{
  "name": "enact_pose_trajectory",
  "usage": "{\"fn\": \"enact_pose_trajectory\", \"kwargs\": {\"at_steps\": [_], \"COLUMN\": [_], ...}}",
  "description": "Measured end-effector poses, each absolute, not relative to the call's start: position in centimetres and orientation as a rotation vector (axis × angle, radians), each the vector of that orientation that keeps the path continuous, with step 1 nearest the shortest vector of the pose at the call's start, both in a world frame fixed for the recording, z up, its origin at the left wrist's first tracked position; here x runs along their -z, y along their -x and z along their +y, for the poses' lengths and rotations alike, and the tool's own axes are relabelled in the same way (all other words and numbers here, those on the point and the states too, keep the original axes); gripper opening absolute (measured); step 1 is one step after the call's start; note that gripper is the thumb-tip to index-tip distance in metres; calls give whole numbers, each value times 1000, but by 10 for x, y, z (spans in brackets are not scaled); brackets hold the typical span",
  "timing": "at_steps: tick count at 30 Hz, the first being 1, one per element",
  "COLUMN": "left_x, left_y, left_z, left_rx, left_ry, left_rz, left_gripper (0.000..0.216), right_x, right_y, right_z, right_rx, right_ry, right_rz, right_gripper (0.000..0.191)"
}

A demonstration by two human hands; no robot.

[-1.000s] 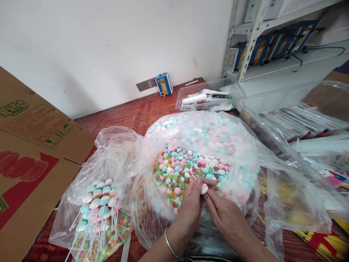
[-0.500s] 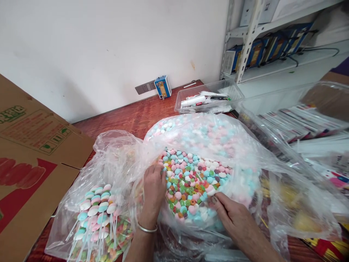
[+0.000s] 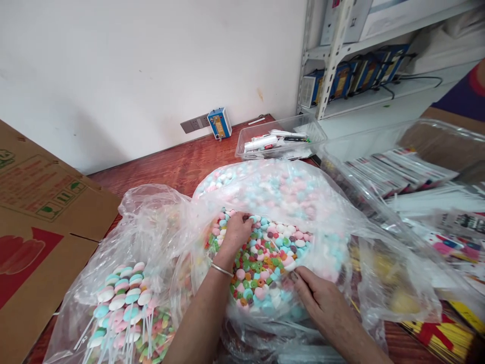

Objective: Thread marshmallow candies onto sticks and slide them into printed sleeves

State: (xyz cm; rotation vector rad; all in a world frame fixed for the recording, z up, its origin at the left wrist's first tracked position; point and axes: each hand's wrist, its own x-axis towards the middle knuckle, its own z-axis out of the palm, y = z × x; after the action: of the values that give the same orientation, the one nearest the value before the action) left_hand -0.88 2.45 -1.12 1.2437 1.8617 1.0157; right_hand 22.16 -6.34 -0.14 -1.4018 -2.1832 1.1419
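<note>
A big clear plastic bag (image 3: pixel 333 212) lies open on the red wooden table (image 3: pixel 170 164), filled with loose pink, blue, white and green candies (image 3: pixel 265 253). My left hand (image 3: pixel 235 231) reaches into the bag and its fingers are curled on the candies at the far left of the pile. A metal bangle circles that wrist. My right hand (image 3: pixel 316 296) rests at the bag's near edge, fingers pressed together on a small stick with a candy at its tip. To the left, a second clear bag (image 3: pixel 129 242) holds finished candy skewers (image 3: pixel 121 298) on white sticks.
A cardboard box (image 3: pixel 38 217) stands at the left. A clear tray (image 3: pixel 280 139) with pens sits at the back, near a blue device (image 3: pixel 217 123) by the wall socket. Clear bins (image 3: pixel 413 172) of packaged items and white sticks fill the right. Metal shelving (image 3: pixel 333 55) rises behind.
My left hand left the right hand, went to the bag's left rim, then reached further into the candies. The right hand stayed at the near edge. The view shifted slightly.
</note>
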Motion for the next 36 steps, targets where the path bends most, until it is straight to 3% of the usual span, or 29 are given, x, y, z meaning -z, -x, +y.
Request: {"fn": "enact_pose_trajectory", "kwargs": {"at_steps": [12, 23, 36], "left_x": [0, 8, 14], "left_y": [-7, -22, -26], "left_z": [32, 44, 44], "left_rx": [-816, -750, -672], "left_ry": [-1327, -1225, -1500], "left_rz": [1827, 1976, 2071], "left_gripper": [26, 27, 20], "right_x": [5, 7, 4], "right_y": [-223, -225, -226], "right_z": [-64, -65, -71], "right_rx": [-1129, -1123, -1086], "right_ry": [1406, 1407, 1365], "right_rz": [-2156, -2157, -2099], "right_gripper": [32, 28, 27]}}
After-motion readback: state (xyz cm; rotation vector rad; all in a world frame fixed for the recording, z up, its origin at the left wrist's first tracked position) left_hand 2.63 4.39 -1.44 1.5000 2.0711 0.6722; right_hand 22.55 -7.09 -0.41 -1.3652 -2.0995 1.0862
